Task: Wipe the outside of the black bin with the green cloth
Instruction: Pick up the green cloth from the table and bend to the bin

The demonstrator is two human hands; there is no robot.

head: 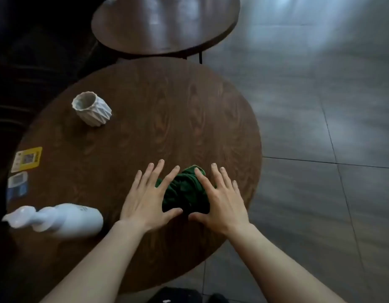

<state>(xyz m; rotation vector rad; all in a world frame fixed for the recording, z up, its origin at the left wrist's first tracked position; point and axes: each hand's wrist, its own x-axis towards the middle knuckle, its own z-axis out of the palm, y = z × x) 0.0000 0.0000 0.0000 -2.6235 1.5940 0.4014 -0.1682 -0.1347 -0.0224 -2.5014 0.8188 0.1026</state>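
A crumpled dark green cloth (184, 191) lies on the round wooden table (145, 110), near its right front edge. My left hand (147, 197) rests flat with fingers spread on the cloth's left side. My right hand (219, 200) lies the same way on its right side. Both hands touch the cloth's edges without gripping it. A dark object (176, 295) shows at the bottom edge below the table; I cannot tell whether it is the black bin.
A white faceted cup (92, 109) stands at the table's back left. A white spray bottle (58, 218) lies on its side at the front left. Cards or stickers (25, 159) sit at the left edge. A second round table (165, 22) stands behind. Grey tiled floor (320, 127) lies to the right.
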